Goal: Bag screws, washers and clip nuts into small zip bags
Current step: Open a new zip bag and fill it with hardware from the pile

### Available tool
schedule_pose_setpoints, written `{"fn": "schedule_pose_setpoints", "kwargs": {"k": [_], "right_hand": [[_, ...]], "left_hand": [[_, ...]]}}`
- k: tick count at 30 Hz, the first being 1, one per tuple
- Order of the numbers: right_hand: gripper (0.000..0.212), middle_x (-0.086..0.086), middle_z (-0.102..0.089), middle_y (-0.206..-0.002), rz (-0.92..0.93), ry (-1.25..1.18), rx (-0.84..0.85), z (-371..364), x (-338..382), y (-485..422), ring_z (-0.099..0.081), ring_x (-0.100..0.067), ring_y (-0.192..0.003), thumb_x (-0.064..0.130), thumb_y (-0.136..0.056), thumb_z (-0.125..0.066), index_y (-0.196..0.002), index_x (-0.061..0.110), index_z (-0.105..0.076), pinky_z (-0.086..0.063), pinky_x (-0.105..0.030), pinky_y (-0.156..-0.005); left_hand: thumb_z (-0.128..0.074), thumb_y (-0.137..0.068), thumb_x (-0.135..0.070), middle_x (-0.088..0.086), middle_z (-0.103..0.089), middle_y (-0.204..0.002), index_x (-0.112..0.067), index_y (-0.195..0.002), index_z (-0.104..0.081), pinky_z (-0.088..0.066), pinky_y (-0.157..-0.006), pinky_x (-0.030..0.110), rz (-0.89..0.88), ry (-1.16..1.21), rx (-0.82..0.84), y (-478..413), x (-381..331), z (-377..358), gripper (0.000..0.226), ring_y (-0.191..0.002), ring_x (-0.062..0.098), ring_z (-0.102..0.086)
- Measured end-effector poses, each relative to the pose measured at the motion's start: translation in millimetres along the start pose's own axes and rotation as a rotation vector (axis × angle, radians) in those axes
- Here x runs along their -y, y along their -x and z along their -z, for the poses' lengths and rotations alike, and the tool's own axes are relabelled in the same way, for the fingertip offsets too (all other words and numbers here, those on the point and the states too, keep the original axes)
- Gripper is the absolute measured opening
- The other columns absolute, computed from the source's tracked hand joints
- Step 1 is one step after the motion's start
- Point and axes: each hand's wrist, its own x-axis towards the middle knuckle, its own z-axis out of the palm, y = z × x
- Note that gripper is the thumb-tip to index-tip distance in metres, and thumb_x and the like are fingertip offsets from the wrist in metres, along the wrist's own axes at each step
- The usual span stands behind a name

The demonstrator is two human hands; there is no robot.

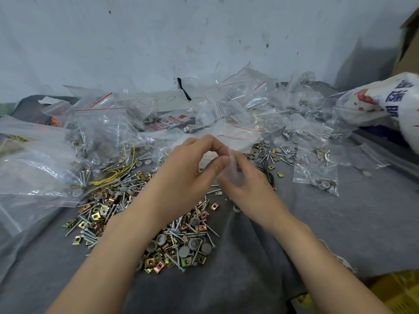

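Note:
A loose heap of screws, grey washers and brass clip nuts (181, 241) lies on the grey cloth below my hands. Over the heap my left hand (190, 173) and my right hand (247, 184) meet, both pinching a small clear zip bag (232, 166) that stands upright between the fingertips. My left thumb and forefinger grip its left edge; my right fingers hold its lower right side. What the bag contains I cannot make out.
Filled zip bags (315, 171) lie at the right and along the back. Large clear bags of parts (56, 155) crowd the left. A white printed sack (385, 100) and a cardboard box (410, 41) stand far right. Yellow wire (113, 175) lies on the heap.

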Motion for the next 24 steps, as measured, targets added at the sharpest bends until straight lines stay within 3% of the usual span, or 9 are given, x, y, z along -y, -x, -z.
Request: {"fn": "schedule_pose_setpoints", "kwargs": {"k": [2, 4, 7, 8, 10, 12, 14, 20, 24], "right_hand": [[0.058, 0.029, -0.065, -0.115, -0.006, -0.027, 0.050, -7, 4, 2, -0.056, 0.013, -0.110, 0.032, -0.090, -0.063, -0.134, 0.061, -0.039, -0.043, -0.010, -0.088], [0.042, 0.013, -0.069, -0.107, -0.016, 0.052, 0.070, -13, -1, 2, -0.063, -0.004, -0.102, 0.028, -0.094, -0.061, -0.129, 0.046, -0.048, -0.050, -0.030, -0.086], [0.005, 0.001, -0.062, -0.079, 0.054, 0.223, -0.132, -8, -6, 1, -0.059, -0.022, -0.076, 0.014, -0.095, -0.058, -0.094, 0.019, -0.056, -0.042, -0.037, -0.067], [0.011, -0.003, -0.063, -0.080, 0.112, 0.327, -0.241, -3, -8, 1, -0.060, -0.028, -0.078, 0.008, -0.090, -0.061, -0.092, 0.018, -0.057, -0.043, -0.038, -0.069], [0.037, -0.011, -0.069, -0.103, 0.177, 0.520, -0.334, 6, -12, 1, -0.062, -0.033, -0.096, 0.004, -0.081, -0.070, -0.117, 0.011, -0.062, -0.044, -0.042, -0.090], [0.074, -0.011, -0.058, -0.135, 0.085, 0.556, -0.206, 12, -14, 5, -0.052, -0.031, -0.123, 0.019, -0.084, -0.075, -0.150, 0.015, -0.040, -0.034, -0.047, -0.111], [0.093, -0.010, -0.045, -0.149, 0.017, 0.524, -0.076, 12, -13, 9, -0.040, -0.028, -0.138, 0.037, -0.086, -0.073, -0.159, 0.019, -0.019, -0.026, -0.049, -0.119], [0.089, 0.000, -0.042, -0.153, 0.196, 0.533, 0.034, -6, 0, 7, -0.036, -0.020, -0.143, 0.063, -0.085, -0.050, -0.160, 0.025, -0.018, -0.021, -0.048, -0.122], [0.082, 0.001, -0.054, -0.142, 0.215, 0.511, 0.024, -17, -1, 4, -0.049, -0.021, -0.135, 0.050, -0.085, -0.058, -0.157, 0.026, -0.028, -0.023, -0.044, -0.122]], "left_hand": [[-0.057, -0.097, -0.034, -0.024, -0.060, -0.103, -0.039, -0.097, -0.056, -0.036, -0.080, 0.014, -0.025, -0.007, -0.013, 1, -1, 0, 0.005, -0.106, 0.002, -0.054], [-0.060, -0.096, -0.031, -0.029, -0.059, -0.107, -0.038, -0.097, -0.057, -0.037, -0.089, 0.016, -0.039, -0.011, -0.013, 2, -3, 0, 0.008, -0.113, 0.000, -0.052], [-0.064, -0.094, -0.029, -0.024, -0.063, -0.115, -0.032, -0.096, -0.064, -0.037, -0.101, 0.021, -0.095, -0.023, -0.045, 3, -3, 1, 0.004, -0.122, 0.004, -0.050], [-0.064, -0.093, -0.031, -0.022, -0.063, -0.119, -0.030, -0.095, -0.065, -0.035, -0.103, 0.019, -0.117, -0.049, -0.056, 3, -2, 1, 0.003, -0.124, 0.004, -0.049], [-0.062, -0.092, -0.036, -0.017, -0.060, -0.127, -0.030, -0.096, -0.067, -0.033, -0.104, 0.020, -0.131, -0.135, -0.046, 5, 3, 2, 0.008, -0.126, 0.006, -0.045], [-0.060, -0.091, -0.037, -0.015, -0.058, -0.131, -0.028, -0.096, -0.068, -0.037, -0.105, 0.031, -0.104, -0.243, 0.021, 10, 10, -1, 0.013, -0.126, 0.010, -0.043], [-0.062, -0.091, -0.033, -0.014, -0.060, -0.128, -0.025, -0.096, -0.069, -0.040, -0.104, 0.039, -0.078, -0.332, 0.099, 19, 19, -4, 0.012, -0.125, 0.014, -0.046], [-0.064, -0.091, -0.029, -0.014, -0.064, -0.118, -0.023, -0.098, -0.069, -0.043, -0.103, 0.039, -0.078, -0.300, 0.074, 35, 29, -7, 0.011, -0.121, 0.013, -0.051], [-0.052, -0.096, -0.034, -0.020, -0.061, -0.116, -0.026, -0.111, -0.064, -0.040, -0.101, 0.027, -0.083, -0.270, 0.011, 40, 27, -6, 0.021, -0.118, 0.006, -0.051]]}}
